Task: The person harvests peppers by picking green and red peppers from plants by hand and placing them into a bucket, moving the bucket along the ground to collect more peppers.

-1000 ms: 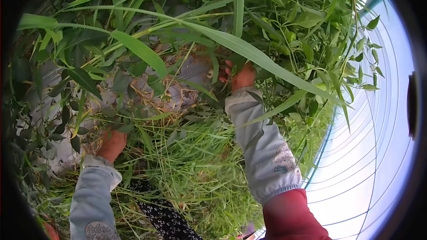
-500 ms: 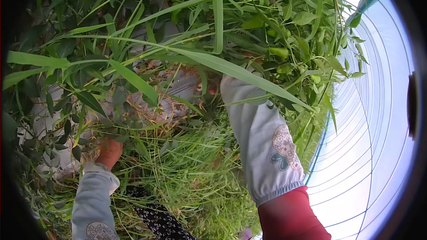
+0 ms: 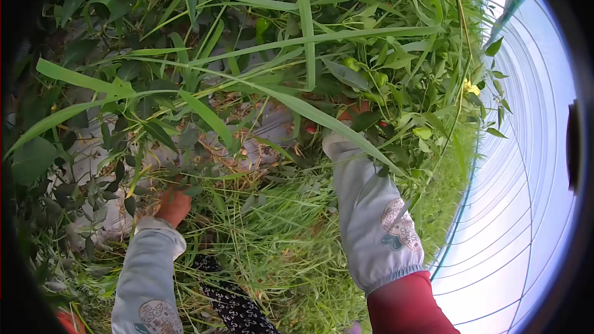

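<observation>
My left hand (image 3: 174, 204) reaches into low leaves and grass at the lower left, its fingers hidden among the foliage beside pale ground sheeting (image 3: 99, 154). My right hand (image 3: 354, 111) is sunk in the pepper plants (image 3: 405, 55), and only a bit of skin shows past the cuff. Leaves cover its fingers. Close above it hang green peppers (image 3: 378, 79). A small red spot, perhaps a fruit, shows at each side of its wrist. Both arms wear light blue oversleeves (image 3: 371, 210) with a printed patch.
Long grass blades (image 3: 291, 102) cross in front of both hands. Another green pepper (image 3: 263, 28) hangs at the top. Dense grass (image 3: 284, 229) covers the ground between the arms, beside a patterned trouser leg (image 3: 232, 300). Ribbed clear sheeting (image 3: 495, 210) curves along the right.
The view has shifted, so plants and both arms appear farther right and mostly lower. A yellow flower at the right now shows. Both hands stay in the foliage.
</observation>
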{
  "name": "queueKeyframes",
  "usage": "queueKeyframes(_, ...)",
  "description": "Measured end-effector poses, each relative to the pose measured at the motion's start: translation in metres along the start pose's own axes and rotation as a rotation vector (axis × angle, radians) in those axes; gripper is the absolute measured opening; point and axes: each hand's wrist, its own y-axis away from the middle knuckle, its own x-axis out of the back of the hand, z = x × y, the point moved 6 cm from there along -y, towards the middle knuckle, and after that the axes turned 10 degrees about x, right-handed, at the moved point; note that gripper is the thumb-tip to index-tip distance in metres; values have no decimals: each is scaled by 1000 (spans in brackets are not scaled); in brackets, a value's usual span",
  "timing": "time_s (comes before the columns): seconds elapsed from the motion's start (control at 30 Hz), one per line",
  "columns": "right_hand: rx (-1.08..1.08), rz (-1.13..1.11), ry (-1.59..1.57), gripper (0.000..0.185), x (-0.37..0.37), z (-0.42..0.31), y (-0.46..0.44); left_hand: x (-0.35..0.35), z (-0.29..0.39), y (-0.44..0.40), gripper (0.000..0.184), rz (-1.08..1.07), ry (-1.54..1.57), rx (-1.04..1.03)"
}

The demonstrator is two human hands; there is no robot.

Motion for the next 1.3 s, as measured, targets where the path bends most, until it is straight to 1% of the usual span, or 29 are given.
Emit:
queueKeyframes(0.07, -8, -3, 11, 23, 0, 1, 3, -5, -24, -6, 26, -339, 1035, 362)
queueKeyframes(0.1, -8, -4, 18, 23, -1, 1, 4, -1, -28, -10, 26, -342, 1024, 363)
queueKeyframes(0.17, -6, -1, 46, 23, 1, 5, 4, -5, -35, -13, 22, -393, 1150, 468)
queueKeyframes(0.2, -8, 0, 51, 24, 0, 6, 4, -8, -33, -11, 22, -395, 1141, 475)
queueKeyframes(0.27, -12, -12, 64, 24, -1, 7, 6, -17, -25, -6, 15, -341, 1155, 530)
queueKeyframes(0.3, -10, -14, 79, 24, -1, 5, 7, 2, -40, -13, 15, -344, 1147, 534)
queueKeyframes(0.37, -15, -22, 91, 24, -2, 9, 7, 42, -61, -28, 15, -612, 1173, 516)
queueKeyframes(0.43, -37, -42, 85, 24, -5, 12, 10, 94, -92, -47, 21, -535, 1276, 493)
queueKeyframes(0.5, -75, -66, 41, 24, -9, 7, 18, 155, -139, -74, 24, -299, 1358, 506)
queueKeyframes(0.57, -137, -97, -57, 24, -8, 6, 35, 195, -179, -93, 21, -173, 1490, 557)
queueKeyframes(0.63, -245, -137, -241, 24, -8, 4, 67, 235, -228, -111, 13, 72, 1548, 694)
queueKeyframes(0.7, -327, -168, -565, 25, -5, -6, 107, 263, -273, -126, 18, 343, 1520, 730)
queueKeyframes(0.73, -361, -177, -744, 26, -5, -16, 135, 263, -287, -136, 22, 454, 1590, 755)
queueKeyframes(0.77, -435, -251, -809, 25, -8, -23, 155, 259, -301, -145, 26, 569, 1657, 776)
queueKeyframes(0.8, -510, -330, -871, 24, -10, -30, 175, 244, -307, -161, 27, 490, 1730, 843)
queueKeyframes(0.83, -598, -331, -990, 22, -7, -29, 201, 229, -310, -177, 27, 405, 1800, 914)
queueKeyframes(0.87, -687, -331, -1108, 20, -5, -29, 228, 220, -307, -197, 23, 242, 1909, 971)
queueKeyframes(0.9, -718, -353, -1180, 19, -5, -40, 250, 210, -302, -215, 19, 71, 2010, 1025)
queueKeyframes(0.97, -749, -386, -1260, 19, -6, -58, 290, 173, -289, -242, 14, -255, 1909, 1147)
queueKeyframes(1.03, -790, -374, -1328, 20, -11, -59, 329, 147, -283, -257, 13, -301, 1899, 1165)
queueKeyframes(1.1, -828, -340, -1388, 20, -16, -54, 363, 140, -283, -264, 13, -351, 1893, 1180)
queueKeyframes(1.17, -881, -359, -1426, 19, -22, -50, 390, 139, -278, -272, 29, -349, 2080, 1195)
queueKeyframes(1.2, -882, -341, -1427, 19, -22, -48, 397, 125, -275, -271, 26, -249, 2158, 1340)
queueKeyframes(1.23, -903, -356, -1424, 19, -23, -50, 402, 100, -274, -279, 29, -354, 2205, 1231)
queueKeyframes(1.27, -922, -374, -1422, 19, -24, -51, 406, 52, -292, -288, 30, -138, 1713, 794)
queueKeyframes(1.3, -918, -366, -1426, 19, -21, -49, 406, 28, -289, -294, 32, 55, 1194, 384)
